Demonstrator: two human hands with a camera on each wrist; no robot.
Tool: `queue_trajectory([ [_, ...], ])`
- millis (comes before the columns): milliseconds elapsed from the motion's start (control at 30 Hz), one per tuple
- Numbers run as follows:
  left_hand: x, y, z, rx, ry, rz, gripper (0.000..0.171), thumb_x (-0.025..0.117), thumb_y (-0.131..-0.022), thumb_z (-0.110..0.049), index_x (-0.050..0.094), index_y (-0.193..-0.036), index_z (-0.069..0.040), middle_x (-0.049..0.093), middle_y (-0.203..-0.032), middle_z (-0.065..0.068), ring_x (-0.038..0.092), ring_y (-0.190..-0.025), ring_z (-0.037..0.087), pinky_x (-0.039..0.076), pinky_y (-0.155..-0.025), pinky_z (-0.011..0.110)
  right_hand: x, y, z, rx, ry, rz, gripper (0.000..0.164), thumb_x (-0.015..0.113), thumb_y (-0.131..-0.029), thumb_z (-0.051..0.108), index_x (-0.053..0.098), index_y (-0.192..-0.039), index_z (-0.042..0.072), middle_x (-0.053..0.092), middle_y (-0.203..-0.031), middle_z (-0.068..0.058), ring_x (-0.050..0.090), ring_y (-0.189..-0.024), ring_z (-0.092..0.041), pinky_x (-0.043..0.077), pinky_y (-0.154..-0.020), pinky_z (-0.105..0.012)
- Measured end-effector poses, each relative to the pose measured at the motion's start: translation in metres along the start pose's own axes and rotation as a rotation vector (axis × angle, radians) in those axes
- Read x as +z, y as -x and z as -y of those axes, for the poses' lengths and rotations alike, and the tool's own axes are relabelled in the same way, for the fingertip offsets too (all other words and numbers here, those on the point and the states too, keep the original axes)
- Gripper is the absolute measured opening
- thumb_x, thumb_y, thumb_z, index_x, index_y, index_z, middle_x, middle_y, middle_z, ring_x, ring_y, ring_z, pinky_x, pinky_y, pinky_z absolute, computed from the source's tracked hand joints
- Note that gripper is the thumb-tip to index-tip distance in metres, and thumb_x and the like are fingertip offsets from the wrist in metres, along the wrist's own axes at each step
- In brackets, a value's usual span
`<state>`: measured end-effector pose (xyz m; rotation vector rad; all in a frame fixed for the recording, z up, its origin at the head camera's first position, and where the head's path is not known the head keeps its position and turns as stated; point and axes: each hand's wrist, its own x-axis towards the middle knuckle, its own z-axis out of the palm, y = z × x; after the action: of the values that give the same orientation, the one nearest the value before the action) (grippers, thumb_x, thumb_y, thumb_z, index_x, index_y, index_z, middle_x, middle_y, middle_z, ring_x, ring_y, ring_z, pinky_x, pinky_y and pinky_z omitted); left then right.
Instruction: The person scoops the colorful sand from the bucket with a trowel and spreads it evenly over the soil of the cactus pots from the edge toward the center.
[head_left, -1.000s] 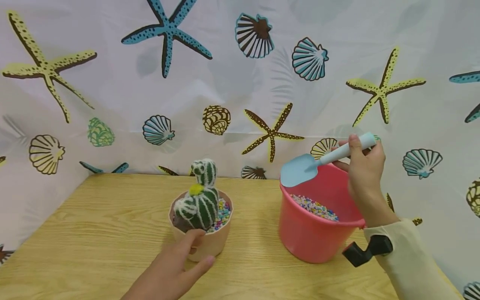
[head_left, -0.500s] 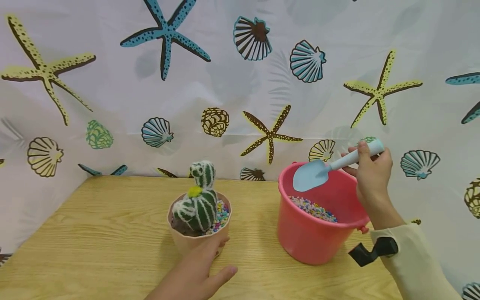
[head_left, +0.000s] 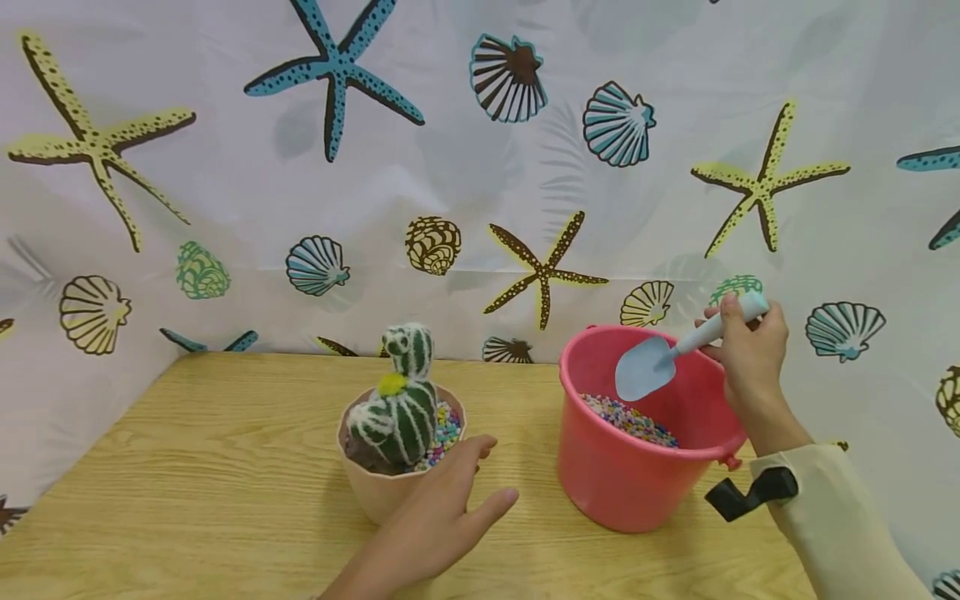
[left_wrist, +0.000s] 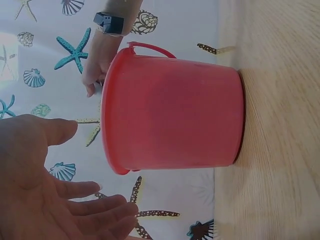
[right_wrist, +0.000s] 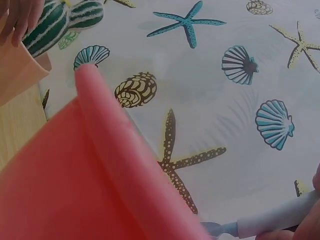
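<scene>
In the head view my right hand (head_left: pixel 752 354) grips the handle of a light blue hand trowel (head_left: pixel 647 367). The trowel's blade tilts down inside the mouth of a pink bucket (head_left: pixel 630 479), above small multicoloured beads (head_left: pixel 626 419). My left hand (head_left: pixel 438 517) is in front of a pale peach pot (head_left: pixel 375 492), its thumb and fingers spread and holding nothing; whether it touches the pot I cannot tell. A green and white fuzzy cactus (head_left: pixel 405 421) with a yellow flower stands in the pot, with coloured beads beside it. The left wrist view shows the open palm (left_wrist: pixel 30 185) facing the bucket.
Both containers stand on a wooden table (head_left: pixel 210 467), pot left, bucket right, with bare wood between them. Behind the table hangs a white cloth (head_left: pixel 450 167) printed with starfish and shells. A black wrist camera (head_left: pixel 752 493) is strapped to the right sleeve.
My right hand has moved right and down, bringing the trowel's blade from over the bucket's left rim into its mouth. My left hand has shifted right, away from the pot's front rim.
</scene>
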<state>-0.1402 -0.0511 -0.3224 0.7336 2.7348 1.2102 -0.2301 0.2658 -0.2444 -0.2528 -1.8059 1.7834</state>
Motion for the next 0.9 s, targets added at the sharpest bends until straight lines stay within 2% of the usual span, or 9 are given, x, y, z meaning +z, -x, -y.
queue_trajectory([
  [367, 0.013, -0.028, -0.006, 0.057, 0.019, -0.066, 0.07, 0.047, -0.096, -0.052, 0.035, -0.142, -0.001, 0.045, -0.139, 0.019, 0.045, -0.129, 0.031, 0.041, -0.103, 0.05, -0.008, -0.012, -0.012, 0.059, 0.147, 0.022, 0.028, 0.042, -0.101, 0.031, 0.039, -0.122, 0.013, 0.053, -0.095, 0.006, 0.059, -0.086, -0.005, 0.052, -0.06, -0.012],
  [533, 0.017, -0.039, -0.008, 0.053, 0.033, -0.083, 0.07, 0.047, -0.096, -0.052, 0.035, -0.143, -0.001, 0.044, -0.14, 0.019, 0.044, -0.13, 0.031, 0.04, -0.103, 0.05, -0.008, -0.015, -0.016, 0.065, 0.217, 0.052, 0.017, 0.042, -0.101, 0.031, 0.042, -0.111, 0.018, 0.054, -0.093, 0.009, 0.058, -0.086, -0.005, 0.051, -0.064, -0.012],
  [733, 0.022, -0.053, -0.007, 0.041, 0.067, -0.076, 0.071, 0.048, -0.095, -0.052, 0.032, -0.144, -0.002, 0.042, -0.142, 0.019, 0.044, -0.13, 0.033, 0.04, -0.103, 0.051, -0.007, -0.016, -0.022, 0.063, 0.323, 0.093, 0.04, 0.042, -0.1, 0.034, 0.038, -0.13, 0.008, 0.054, -0.095, 0.009, 0.055, -0.092, -0.005, 0.048, -0.067, -0.013],
  [900, 0.026, -0.066, -0.008, 0.027, 0.072, -0.088, 0.07, 0.051, -0.095, -0.049, 0.031, -0.145, -0.005, 0.042, -0.141, 0.018, 0.045, -0.128, 0.033, 0.041, -0.103, 0.052, -0.005, -0.017, -0.025, 0.046, 0.35, 0.128, 0.04, 0.043, -0.1, 0.034, 0.038, -0.128, 0.005, 0.055, -0.105, -0.002, 0.053, -0.09, -0.007, 0.048, -0.067, -0.012],
])
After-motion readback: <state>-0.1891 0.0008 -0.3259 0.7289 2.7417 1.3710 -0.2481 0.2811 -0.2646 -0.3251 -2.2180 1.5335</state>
